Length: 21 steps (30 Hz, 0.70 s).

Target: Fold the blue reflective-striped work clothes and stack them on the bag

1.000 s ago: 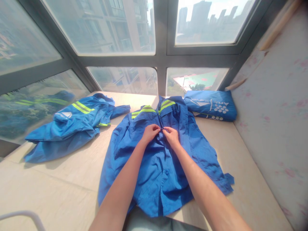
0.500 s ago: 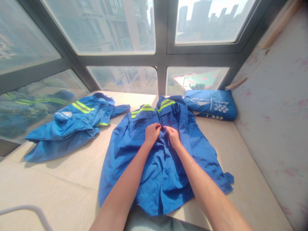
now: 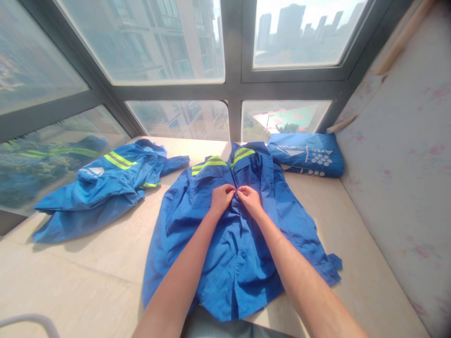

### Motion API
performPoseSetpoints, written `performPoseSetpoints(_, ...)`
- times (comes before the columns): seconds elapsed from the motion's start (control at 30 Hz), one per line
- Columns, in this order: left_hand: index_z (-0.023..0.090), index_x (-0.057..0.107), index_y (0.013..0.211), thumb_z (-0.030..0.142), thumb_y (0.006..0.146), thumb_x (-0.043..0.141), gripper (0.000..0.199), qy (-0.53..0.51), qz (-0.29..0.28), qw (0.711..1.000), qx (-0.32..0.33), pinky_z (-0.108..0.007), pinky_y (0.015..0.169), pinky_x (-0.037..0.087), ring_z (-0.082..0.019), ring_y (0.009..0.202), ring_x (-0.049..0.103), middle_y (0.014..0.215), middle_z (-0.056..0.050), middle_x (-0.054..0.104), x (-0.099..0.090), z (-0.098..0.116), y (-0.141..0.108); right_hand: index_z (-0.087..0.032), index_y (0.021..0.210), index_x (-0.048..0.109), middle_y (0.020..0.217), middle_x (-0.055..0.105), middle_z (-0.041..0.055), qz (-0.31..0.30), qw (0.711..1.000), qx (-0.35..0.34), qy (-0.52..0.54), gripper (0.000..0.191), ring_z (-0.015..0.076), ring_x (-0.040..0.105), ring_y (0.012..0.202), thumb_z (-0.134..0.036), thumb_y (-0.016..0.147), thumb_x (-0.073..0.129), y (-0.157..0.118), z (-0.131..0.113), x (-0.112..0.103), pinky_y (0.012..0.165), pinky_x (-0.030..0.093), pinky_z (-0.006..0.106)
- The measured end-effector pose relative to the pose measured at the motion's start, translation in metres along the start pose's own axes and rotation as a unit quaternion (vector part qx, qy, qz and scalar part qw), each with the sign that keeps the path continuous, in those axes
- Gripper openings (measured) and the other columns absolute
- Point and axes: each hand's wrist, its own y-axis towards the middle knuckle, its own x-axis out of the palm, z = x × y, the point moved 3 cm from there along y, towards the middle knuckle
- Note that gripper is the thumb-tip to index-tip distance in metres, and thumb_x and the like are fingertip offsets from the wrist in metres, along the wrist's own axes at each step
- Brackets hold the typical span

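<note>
A blue work jacket [image 3: 218, 244] with yellow-green reflective stripes lies spread out in front of me, its hem towards me. At chest height on its front opening, my left hand [image 3: 222, 198] pinches one front edge. My right hand [image 3: 249, 199] pinches the other edge, and the fingertips of both hands nearly meet. What sits between the fingertips is too small to make out. Lower down on the front placket a button [image 3: 243, 253] shows.
Another blue jacket [image 3: 109, 173] with reflective stripes lies crumpled on the left of the pale ledge [image 3: 88, 263]. A folded blue garment [image 3: 306, 155] with white print rests at the back right. Windows [image 3: 176, 117] border the back; a white cable [image 3: 31, 320] lies at lower left.
My two hands have come closer together at the jacket's front opening, the right one moving left. The rest of the jacket lies much as before.
</note>
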Motion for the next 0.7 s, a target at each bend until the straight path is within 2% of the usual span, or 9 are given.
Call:
performPoseSetpoints(0.1,0.020,0.078,0.085,0.011,0.082,0.064,0.017,0.001,-0.004,1.000,-0.003,-0.028,0.079,0.052,-0.019,0.082,0.071,0.086,-0.004,0.078,-0.001,0.000,0.000,-0.020,0.087,0.071,0.067,0.069,-0.0011,0.006,0.999,-0.003,-0.050,0.020,0.0171,0.064,0.066,-0.036,0.080,0.061,-0.001,-0.005,0.001,0.066,0.049,0.026)
performPoseSetpoints(0.2,0.020,0.078,0.084,0.010,0.081,0.061,0.020,0.006,-0.006,1.000,-0.009,-0.030,0.080,0.051,-0.020,0.084,0.071,0.087,-0.006,0.078,-0.003,0.000,-0.001,-0.022,0.087,0.071,0.068,0.069,-0.0012,0.017,0.995,-0.004,-0.100,0.015,0.0182,0.065,0.071,-0.032,0.081,0.061,-0.004,-0.010,0.004,0.070,0.048,0.026)
performPoseSetpoints(0.4,0.019,0.078,0.084,0.024,0.078,0.074,0.009,-0.004,-0.001,0.999,-0.038,-0.032,0.079,0.051,-0.022,0.083,0.071,0.084,-0.008,0.077,0.000,-0.006,-0.003,-0.026,0.102,0.070,0.082,0.074,0.0011,0.018,0.968,0.004,-0.249,0.017,0.0189,0.069,0.079,-0.027,0.090,0.058,-0.015,-0.016,0.011,0.068,0.044,0.025)
performPoseSetpoints(0.53,0.017,0.078,0.083,0.023,0.079,0.072,0.009,-0.034,0.023,0.997,-0.064,-0.032,0.078,0.053,-0.022,0.083,0.071,0.083,-0.009,0.077,0.005,-0.017,-0.003,-0.026,0.100,0.070,0.081,0.074,0.0001,0.011,0.966,-0.011,-0.260,0.015,0.0187,0.069,0.079,-0.032,0.092,0.058,-0.018,-0.016,0.012,0.067,0.042,0.024)
performPoseSetpoints(0.7,0.015,0.077,0.086,0.025,0.082,0.070,0.013,-0.103,0.040,0.989,-0.097,-0.029,0.070,0.056,-0.020,0.076,0.071,0.082,-0.009,0.077,0.014,-0.035,-0.003,-0.026,0.100,0.071,0.079,0.074,-0.0005,0.011,0.968,-0.024,-0.249,0.016,0.0181,0.069,0.079,-0.031,0.092,0.058,-0.018,-0.016,0.012,0.069,0.044,0.024)
